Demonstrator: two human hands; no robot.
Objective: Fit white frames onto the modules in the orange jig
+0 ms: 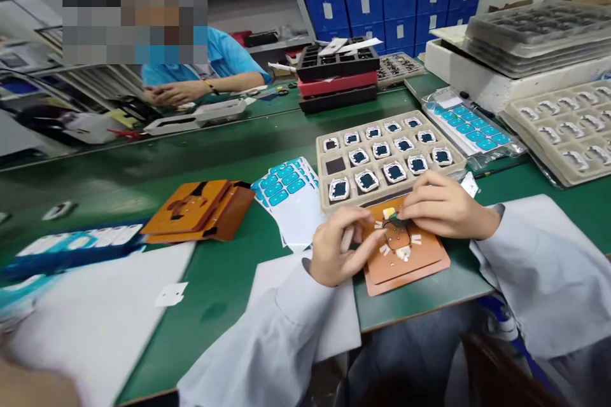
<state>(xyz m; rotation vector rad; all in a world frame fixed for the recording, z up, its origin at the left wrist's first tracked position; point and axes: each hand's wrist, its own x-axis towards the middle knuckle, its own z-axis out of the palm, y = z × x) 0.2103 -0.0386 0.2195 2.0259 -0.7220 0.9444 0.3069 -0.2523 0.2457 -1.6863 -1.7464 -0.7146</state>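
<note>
Far left edge: white sheets (95,318) lie on the green table (224,159), with a blue strip of stickers (71,248) along their upper side.
Left of centre: a stack of orange jigs (198,210) lies flat, well apart from both hands.
Sticker sheets: a fanned pile of white backing sheets with blue stickers (289,194) sits between the orange stack and the parts tray.
Left hand (337,248): curled, fingers bent in and thumb pressed to the left edge of the orange fixture (405,261); whether anything is pinched inside the curl I cannot tell.
Orange fixture: flat at the table's near edge, just in front of the parts tray, with a small part (397,238) seated at its middle between white locating tabs.
Right hand (442,203): palm down over the fixture's upper part, fingertips (405,211) pressing on the small part; it presses rather than grasps.
Parts tray (324,187): beige, compartments holding white-framed dark parts, touching the fixture's far edge.
Right side: a bag of blue stickers (470,127), then stacked beige trays (563,127).
Background: a person in a blue shirt (224,57) sits across the table, hands together.
</note>
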